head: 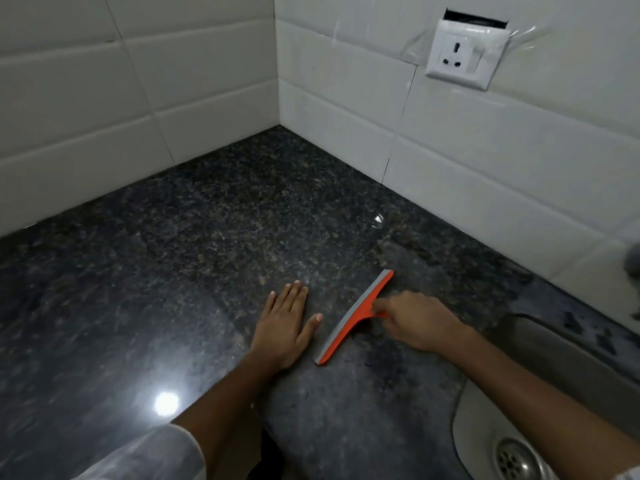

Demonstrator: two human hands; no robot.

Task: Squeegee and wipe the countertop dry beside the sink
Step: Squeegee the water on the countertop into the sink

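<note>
An orange squeegee (pixel 353 317) with a grey rubber blade rests blade-down on the dark speckled granite countertop (pixel 207 254). My right hand (pixel 419 320) is closed around its short orange handle, to the right of the blade. My left hand (pixel 287 320) lies flat on the counter just left of the squeegee, palm down, fingers together and thumb out, holding nothing. A thin film of water with a bright edge (pixel 377 220) shows on the counter beyond the blade.
A steel sink (pixel 554 386) with a round drain (pixel 516 459) sits at the lower right. White tiled walls meet in a corner behind the counter. A white wall socket (pixel 464 53) hangs on the right wall. A grey blurred object (pixel 632 261) is at the right edge.
</note>
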